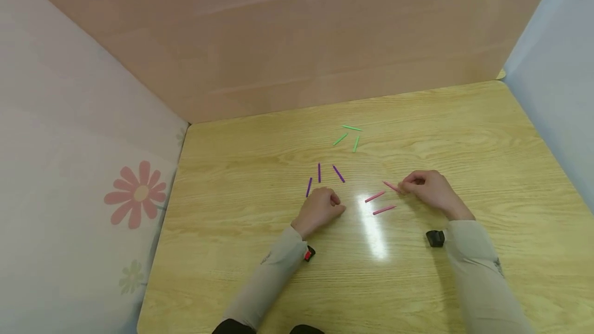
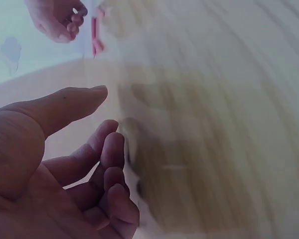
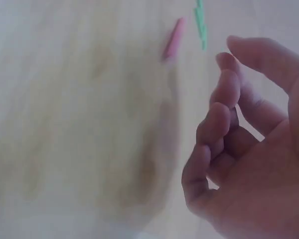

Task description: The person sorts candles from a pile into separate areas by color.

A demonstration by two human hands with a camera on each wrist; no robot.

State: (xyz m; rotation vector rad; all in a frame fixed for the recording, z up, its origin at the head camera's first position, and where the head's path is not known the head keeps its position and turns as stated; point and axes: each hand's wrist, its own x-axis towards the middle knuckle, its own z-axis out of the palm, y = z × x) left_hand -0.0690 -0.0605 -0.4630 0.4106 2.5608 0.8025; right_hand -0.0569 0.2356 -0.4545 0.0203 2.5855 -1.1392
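In the head view, my right hand (image 1: 431,189) hovers at the right end of a thin pink stick (image 1: 390,185). Its thumb and index tips nearly meet, and the right wrist view shows no stick between them. Two more pink sticks (image 1: 384,210) lie close by on the table, left of that hand. My left hand (image 1: 319,211) is loosely curled just below the purple sticks (image 1: 319,172), holding nothing. Three purple sticks lie there, the leftmost beside the hand's knuckles. Farther back are three green sticks (image 1: 352,128), seen in the right wrist view as a small green cluster (image 3: 201,25).
Everything lies on a light wood-grain table (image 1: 232,169). A tan panel (image 1: 301,40) rises along its back edge. A white wall with flower prints (image 1: 134,195) borders the left side, and a pale wall (image 1: 552,92) the right.
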